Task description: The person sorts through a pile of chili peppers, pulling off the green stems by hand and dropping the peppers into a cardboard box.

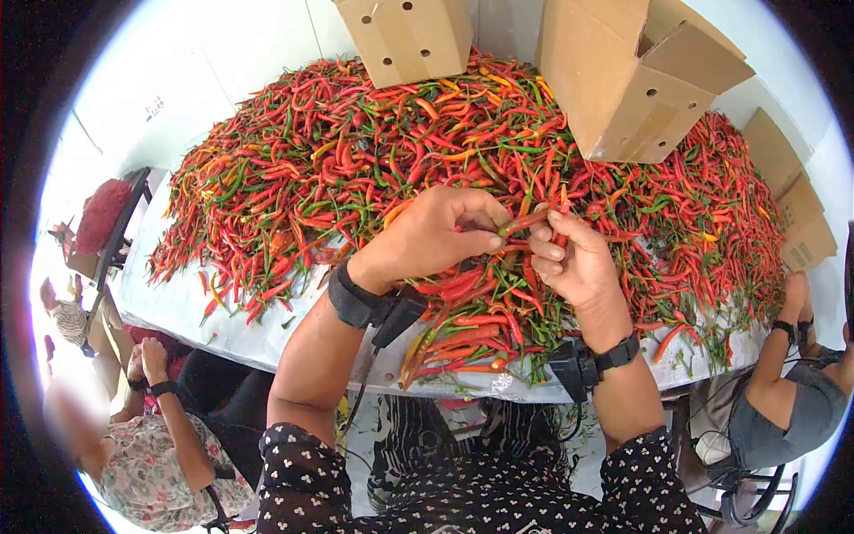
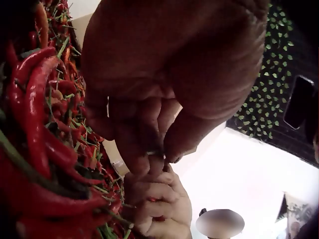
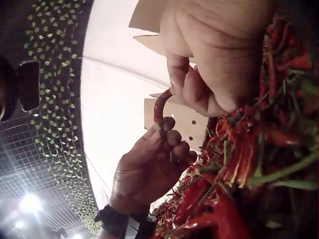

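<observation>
Between both hands, above the heap of chili peppers [image 1: 356, 151], is a curved dark red chili pepper [image 3: 160, 105]. My left hand [image 1: 436, 230] pinches its green stem end between thumb and fingertips. The other end is held by my right hand [image 1: 574, 258], its fingers curled in. More red shows between the right hand's fingers in the head and left wrist views. Seen from the left wrist, the left hand [image 2: 164, 64] hides most of the pepper. Directly below the hands lie larger red peppers [image 1: 467, 336] with green stems.
Two cardboard boxes [image 1: 414, 44] [image 1: 623, 89] stand in the heap at the back. The white table's front edge [image 1: 356, 378] runs before me. One person [image 1: 169, 445] sits at the left, another [image 1: 787, 392] at the right. Folded cardboard [image 1: 792, 196] leans at the right end.
</observation>
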Demonstrator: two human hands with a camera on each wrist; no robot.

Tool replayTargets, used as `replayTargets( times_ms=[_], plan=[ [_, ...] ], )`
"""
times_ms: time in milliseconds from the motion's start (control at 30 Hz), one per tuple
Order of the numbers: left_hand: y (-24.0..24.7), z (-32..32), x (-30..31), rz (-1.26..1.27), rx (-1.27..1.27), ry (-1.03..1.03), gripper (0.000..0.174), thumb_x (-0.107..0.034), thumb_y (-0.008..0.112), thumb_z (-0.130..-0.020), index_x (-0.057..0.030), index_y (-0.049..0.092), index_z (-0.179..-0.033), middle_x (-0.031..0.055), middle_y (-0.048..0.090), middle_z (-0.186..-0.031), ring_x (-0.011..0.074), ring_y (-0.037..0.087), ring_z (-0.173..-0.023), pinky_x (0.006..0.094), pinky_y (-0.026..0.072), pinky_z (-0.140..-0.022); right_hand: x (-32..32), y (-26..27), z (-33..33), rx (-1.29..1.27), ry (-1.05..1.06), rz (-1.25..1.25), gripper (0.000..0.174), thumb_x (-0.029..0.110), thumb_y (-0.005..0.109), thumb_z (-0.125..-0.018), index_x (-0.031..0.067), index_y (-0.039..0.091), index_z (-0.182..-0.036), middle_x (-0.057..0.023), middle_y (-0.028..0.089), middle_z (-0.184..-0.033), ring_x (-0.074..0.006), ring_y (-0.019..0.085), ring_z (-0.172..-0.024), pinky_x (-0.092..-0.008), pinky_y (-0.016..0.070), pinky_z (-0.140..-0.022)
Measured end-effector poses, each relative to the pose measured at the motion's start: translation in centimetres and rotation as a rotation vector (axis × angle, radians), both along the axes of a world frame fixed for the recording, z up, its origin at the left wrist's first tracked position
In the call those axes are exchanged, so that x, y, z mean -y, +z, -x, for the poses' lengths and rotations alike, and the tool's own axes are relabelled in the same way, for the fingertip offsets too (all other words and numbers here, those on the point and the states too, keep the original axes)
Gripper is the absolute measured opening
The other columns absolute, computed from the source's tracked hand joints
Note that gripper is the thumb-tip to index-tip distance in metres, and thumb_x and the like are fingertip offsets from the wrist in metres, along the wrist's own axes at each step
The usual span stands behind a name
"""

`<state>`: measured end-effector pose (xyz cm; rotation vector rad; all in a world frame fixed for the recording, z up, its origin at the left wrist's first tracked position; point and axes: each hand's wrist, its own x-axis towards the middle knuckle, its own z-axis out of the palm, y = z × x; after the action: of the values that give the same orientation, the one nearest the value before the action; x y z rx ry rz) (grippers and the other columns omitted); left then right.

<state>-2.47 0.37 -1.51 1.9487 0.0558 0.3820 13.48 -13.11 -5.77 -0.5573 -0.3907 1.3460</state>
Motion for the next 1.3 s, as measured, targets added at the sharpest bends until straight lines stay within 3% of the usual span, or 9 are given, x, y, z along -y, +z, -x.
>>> replayTargets(
  times_ms=[200,533,600,933,1133,1200,1300],
  plan=[
    [-0.2,0.1,0.0,-0.091,-0.070,0.064,0.007,-0.007,0.062,-0.078,-0.0009,0.060,-0.079,-0.0019,0.058,-0.070,0.0047,0.052,-0.067,0.0221,0.0435,-0.060,0.0,-0.1,0.1,0.053,-0.029,-0.044,0.011,0.011,0.056,-0.083,0.0066,0.057,-0.092,-0.0022,0.054,-0.070,-0.0068,0.043,-0.049,-0.0180,0.0343,-0.042],
    [0.0,0.1,0.3,-0.068,-0.055,0.034,0.010,-0.009,0.062,-0.078,-0.0012,0.058,-0.074,-0.0016,0.055,-0.064,0.0050,0.049,-0.061,0.0227,0.0415,-0.055,0.2,0.6,0.4,0.048,-0.057,-0.051,0.010,0.010,0.056,-0.082,0.0070,0.057,-0.092,-0.0011,0.052,-0.068,-0.0067,0.043,-0.049,-0.0181,0.0325,-0.041],
    [0.1,0.2,0.3,-0.196,-0.041,0.079,0.011,-0.009,0.061,-0.078,-0.0006,0.057,-0.072,-0.0005,0.053,-0.061,0.0056,0.048,-0.059,0.0238,0.0397,-0.053,0.2,0.7,0.6,0.110,-0.096,-0.039,0.010,0.010,0.056,-0.082,0.0073,0.057,-0.092,-0.0005,0.051,-0.067,-0.0065,0.042,-0.049,-0.0180,0.0314,-0.041],
    [0.0,0.1,0.3,-0.276,0.000,0.217,0.014,-0.008,0.060,-0.074,0.0011,0.053,-0.066,0.0022,0.049,-0.056,0.0066,0.044,-0.054,0.0259,0.0368,-0.048,0.1,0.7,1.5,0.394,-0.243,-0.116,0.010,0.005,0.055,-0.082,0.0051,0.056,-0.092,0.0015,0.046,-0.063,-0.0051,0.037,-0.047,-0.0173,0.0279,-0.042],
    [-0.3,0.2,-0.7,-0.366,0.010,0.411,0.014,-0.010,0.061,-0.073,0.0007,0.054,-0.066,0.0014,0.048,-0.054,0.0065,0.043,-0.053,0.0262,0.0361,-0.047,0.1,0.6,0.8,0.257,-0.268,-0.170,0.010,0.008,0.053,-0.083,0.0057,0.056,-0.092,0.0006,0.047,-0.063,-0.0061,0.039,-0.049,-0.0184,0.0281,-0.042],
    [0.0,0.4,-1.4,-0.248,0.038,0.438,0.015,-0.011,0.062,-0.074,-0.0001,0.056,-0.066,-0.0009,0.047,-0.055,0.0052,0.042,-0.053,0.0254,0.0343,-0.046,0.3,0.7,0.2,0.052,-0.284,-0.155,0.010,0.013,0.052,-0.084,0.0064,0.056,-0.091,-0.0019,0.051,-0.065,-0.0078,0.040,-0.050,-0.0201,0.0293,-0.042],
    [1.1,1.3,-2.1,-0.238,-0.037,0.475,0.014,-0.012,0.063,-0.073,-0.0012,0.057,-0.067,-0.0034,0.047,-0.057,0.0033,0.040,-0.055,0.0231,0.0323,-0.047,0.2,0.3,-0.6,-0.003,-0.221,-0.169,0.012,0.018,0.052,-0.082,0.0071,0.056,-0.085,-0.0040,0.053,-0.068,-0.0098,0.042,-0.052,-0.0223,0.0315,-0.044]
  ],
)
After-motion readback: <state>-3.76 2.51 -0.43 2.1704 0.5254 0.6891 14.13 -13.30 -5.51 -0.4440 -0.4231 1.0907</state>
